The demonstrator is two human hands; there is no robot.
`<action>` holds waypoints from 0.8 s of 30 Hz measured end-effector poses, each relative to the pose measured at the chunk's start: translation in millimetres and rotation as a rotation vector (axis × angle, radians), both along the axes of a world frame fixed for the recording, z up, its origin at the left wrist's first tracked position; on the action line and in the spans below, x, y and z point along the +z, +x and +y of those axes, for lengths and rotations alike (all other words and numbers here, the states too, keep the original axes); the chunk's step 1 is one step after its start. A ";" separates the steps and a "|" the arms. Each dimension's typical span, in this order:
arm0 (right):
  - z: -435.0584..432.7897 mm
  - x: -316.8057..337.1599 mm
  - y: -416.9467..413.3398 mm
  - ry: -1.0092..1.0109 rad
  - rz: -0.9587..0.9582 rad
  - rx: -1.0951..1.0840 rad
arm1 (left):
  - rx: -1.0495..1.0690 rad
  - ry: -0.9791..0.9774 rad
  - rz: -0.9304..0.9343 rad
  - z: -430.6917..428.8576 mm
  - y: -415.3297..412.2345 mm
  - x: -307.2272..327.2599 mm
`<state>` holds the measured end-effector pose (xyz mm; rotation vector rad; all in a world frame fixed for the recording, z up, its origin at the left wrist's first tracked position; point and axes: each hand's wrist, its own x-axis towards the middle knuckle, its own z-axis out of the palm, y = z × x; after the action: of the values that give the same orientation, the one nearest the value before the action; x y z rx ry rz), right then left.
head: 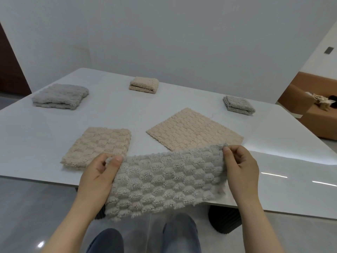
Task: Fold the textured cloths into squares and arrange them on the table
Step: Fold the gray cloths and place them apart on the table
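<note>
Grey deep-piled cloth (164, 181) with a raised block texture hung between the person's two hands at the near edge of the white glossy desk (273, 143), its lower part draping below the desk edge. The left hand (99, 172) pinched the upper left corner between thumb and curled fingers. The right hand (240, 167) pinched the upper right corner the same way.

The top edge sagged a little between the hands, which suggested a soft, limp, light fabric with no stiffness of its own. The thick pile looked grippy rather than slippery, and nothing about it seemed fragile. Corners therefore seemed the sensible places to hold, since a grip at mid-edge would likely let the ends droop and spoil a fold. The bulky pile would probably leave a folded square springy and in need of pressing flat.

Farther on the desk lay a flat beige textured cloth (195, 131) to the right and a part-folded beige cloth (98, 145) to the left. Beyond them sat a folded grey bundle (60, 96) far left, a folded beige square (144, 85) far centre and a small folded grey square (238, 105) far right, all well apart.
</note>
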<state>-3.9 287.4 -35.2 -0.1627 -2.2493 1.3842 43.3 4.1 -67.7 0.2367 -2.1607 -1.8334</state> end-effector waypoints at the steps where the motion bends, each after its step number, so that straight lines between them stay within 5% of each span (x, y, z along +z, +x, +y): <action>1: 0.1 -0.5 0.4 0.008 0.003 -0.001 | 0.039 -0.031 0.015 0.6 0.2 -0.1; 11: -10.4 13.2 10.7 0.074 0.126 -0.008 | 0.301 -0.199 0.167 17.2 3.0 10.3; 24: -43.6 46.0 39.1 -0.112 0.149 0.183 | 0.008 0.029 0.223 51.1 15.3 49.4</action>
<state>35.2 243.8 10.7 0.1087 -2.1072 1.5631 58.6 55.1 -18.4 0.0449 -1.9797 -1.7947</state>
